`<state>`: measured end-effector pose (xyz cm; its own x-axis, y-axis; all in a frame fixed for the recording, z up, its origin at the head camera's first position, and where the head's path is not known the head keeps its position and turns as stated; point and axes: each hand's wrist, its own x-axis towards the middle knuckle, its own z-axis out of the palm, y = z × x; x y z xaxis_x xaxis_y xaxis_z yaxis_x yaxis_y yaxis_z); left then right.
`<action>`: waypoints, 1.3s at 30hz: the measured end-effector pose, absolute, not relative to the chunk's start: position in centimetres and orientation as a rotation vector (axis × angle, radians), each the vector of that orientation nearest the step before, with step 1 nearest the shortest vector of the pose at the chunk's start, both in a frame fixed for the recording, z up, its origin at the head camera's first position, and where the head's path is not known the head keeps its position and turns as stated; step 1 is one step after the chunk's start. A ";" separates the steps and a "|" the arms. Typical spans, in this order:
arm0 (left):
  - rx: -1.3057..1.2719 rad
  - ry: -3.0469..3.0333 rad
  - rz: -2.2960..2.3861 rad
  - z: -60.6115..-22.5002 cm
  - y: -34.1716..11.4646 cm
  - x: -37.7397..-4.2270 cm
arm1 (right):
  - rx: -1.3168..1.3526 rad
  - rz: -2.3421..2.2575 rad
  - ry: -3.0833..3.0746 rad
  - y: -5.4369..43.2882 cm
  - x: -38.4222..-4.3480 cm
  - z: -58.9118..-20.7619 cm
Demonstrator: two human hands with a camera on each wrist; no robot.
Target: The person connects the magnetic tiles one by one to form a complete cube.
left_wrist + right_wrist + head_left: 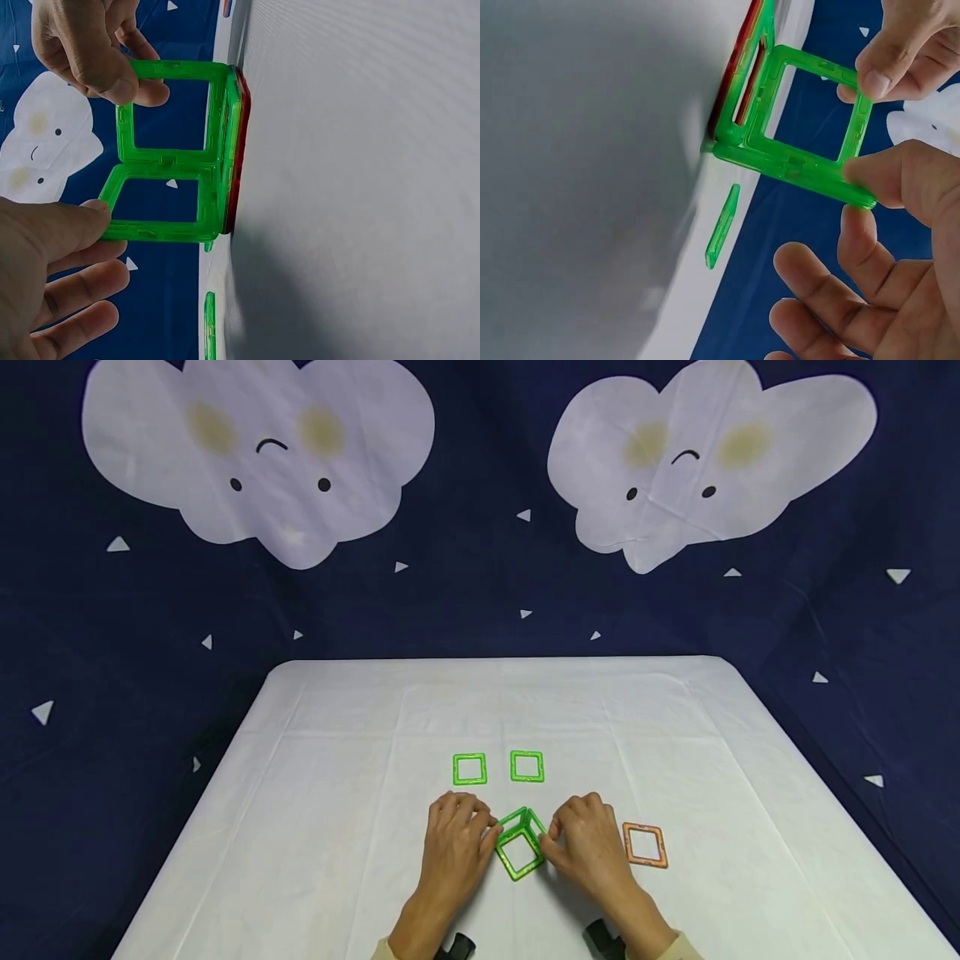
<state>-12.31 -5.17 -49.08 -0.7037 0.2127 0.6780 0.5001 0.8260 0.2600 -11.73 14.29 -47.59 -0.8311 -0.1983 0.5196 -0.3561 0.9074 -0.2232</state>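
The left hand (459, 839) pinches 1 upright green square (165, 231), the right hand (592, 843) a 2nd square (180, 70) (both stand on a red-bottomed green base (529, 868)).

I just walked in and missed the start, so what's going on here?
A person is handling a small corner of green square frames. The left hand pinches one upright frame and the right hand pinches the other. The uprights meet along one edge and stand on a flat green frame with a red layer beneath. Two loose green squares lie beyond the hands, and an orange square lies right of the right hand.
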 end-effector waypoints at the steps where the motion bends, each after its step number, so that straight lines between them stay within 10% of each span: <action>1: -0.521 -2.346 -0.570 -49.1 -5.2 -12.3 | 0.400 0.431 -2.571 14.3 -11.7 -47.6; 39: -0.522 -2.386 -0.535 -48.7 -5.2 -12.3 | 0.446 0.472 -2.520 14.4 -11.9 -47.9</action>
<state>-12.26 -5.18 -48.74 -0.7225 0.2312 0.6515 0.4872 0.8389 0.2426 -11.86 14.43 -47.90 -0.8033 -0.2150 0.5554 -0.4015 0.8843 -0.2384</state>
